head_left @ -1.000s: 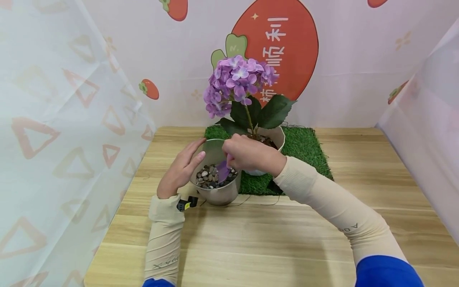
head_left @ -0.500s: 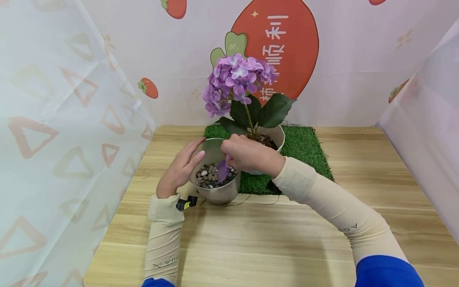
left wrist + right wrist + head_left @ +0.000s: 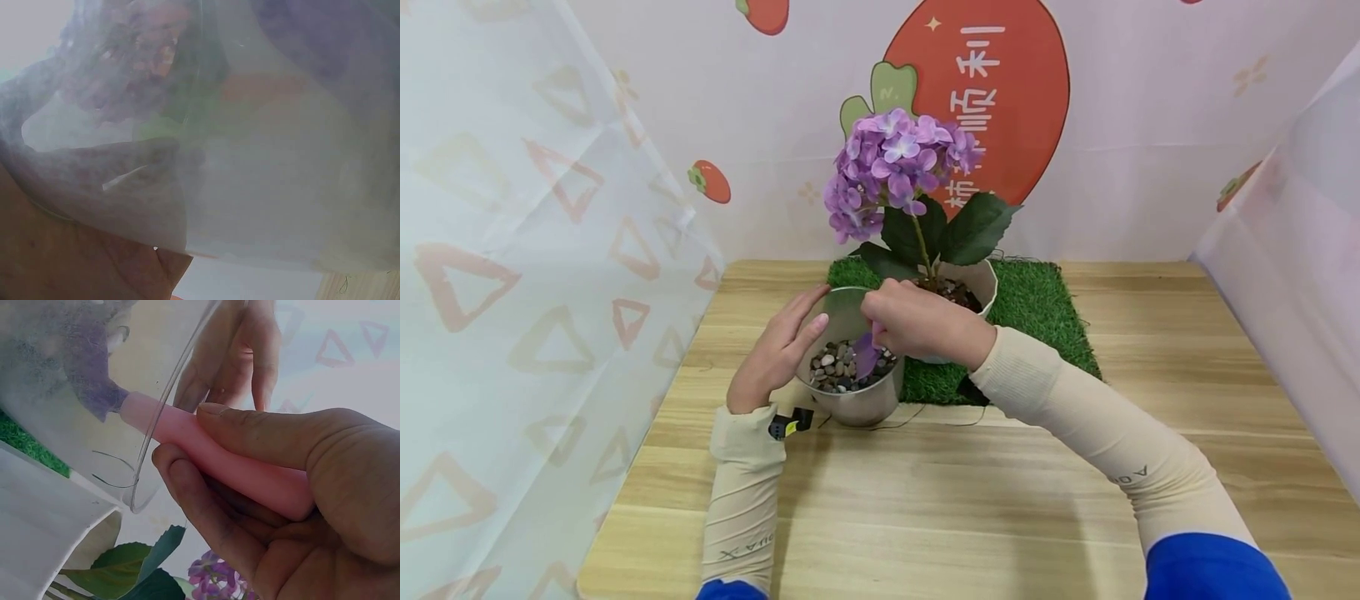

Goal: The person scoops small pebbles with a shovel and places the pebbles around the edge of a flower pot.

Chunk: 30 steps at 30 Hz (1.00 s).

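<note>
Nearest, the wooden table (image 3: 940,508) spreads in front of the clear container, and two beige sleeves (image 3: 1097,425) reach across it, blue cloth at their upper ends. A small black device (image 3: 788,425) sits at the left wrist, just beside the container. The left hand (image 3: 775,354) rests against the container's left side near the rim, fingers extended and thumb apart. The clear container (image 3: 856,410) stands upright with mixed pebbles (image 3: 831,367) in its bottom. Over its right rim, the right hand (image 3: 928,323) grips the pink handle of a trowel (image 3: 219,459), whose purple blade slants down inside to the pebbles. Behind and right of the container lies a green turf mat (image 3: 1037,321), bearing a white pot (image 3: 47,515) with a purple hydrangea (image 3: 895,171). Farthest behind the container hangs a pale backdrop (image 3: 1150,183) printed with red fruit.
</note>
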### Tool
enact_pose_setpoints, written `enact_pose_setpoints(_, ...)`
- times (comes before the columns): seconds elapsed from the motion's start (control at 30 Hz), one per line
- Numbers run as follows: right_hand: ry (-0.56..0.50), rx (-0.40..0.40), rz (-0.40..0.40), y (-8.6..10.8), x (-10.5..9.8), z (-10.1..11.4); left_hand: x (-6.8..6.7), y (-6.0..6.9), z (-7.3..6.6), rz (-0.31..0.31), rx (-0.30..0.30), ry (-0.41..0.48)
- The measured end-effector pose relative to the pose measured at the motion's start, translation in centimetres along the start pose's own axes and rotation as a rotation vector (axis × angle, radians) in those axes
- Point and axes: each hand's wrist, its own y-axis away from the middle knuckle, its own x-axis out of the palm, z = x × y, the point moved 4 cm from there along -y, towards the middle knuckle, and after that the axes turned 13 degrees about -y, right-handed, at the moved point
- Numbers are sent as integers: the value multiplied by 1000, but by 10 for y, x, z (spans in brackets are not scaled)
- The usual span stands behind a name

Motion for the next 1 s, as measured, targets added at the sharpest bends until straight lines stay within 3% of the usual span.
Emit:
enact_pose_setpoints(0.23, 42, -45, -6, 0, 1, 0, 0, -1, 0, -9, 13, 2)
enact_pose_setpoints(0.47, 279, -119, 65, -2, 13, 3, 0, -2, -2, -10, 36, 13)
enact_pose_setpoints(0.57, 200, -89, 40, -4, 12, 2, 0, -3, -2, -13, 36, 11)
enact_pose_setpoints(0.77, -73, 74, -26, -5, 7, -11, 1, -3, -1, -12, 32, 8)
enact_pose_setpoints(0.87, -75, 64, -4, -6, 9, -13, 1, -2, -1, -8, 28, 5)
enact_pose_setpoints(1.0, 40, -45, 50, -7, 13, -12, 0, -1, 0, -6, 19, 1)
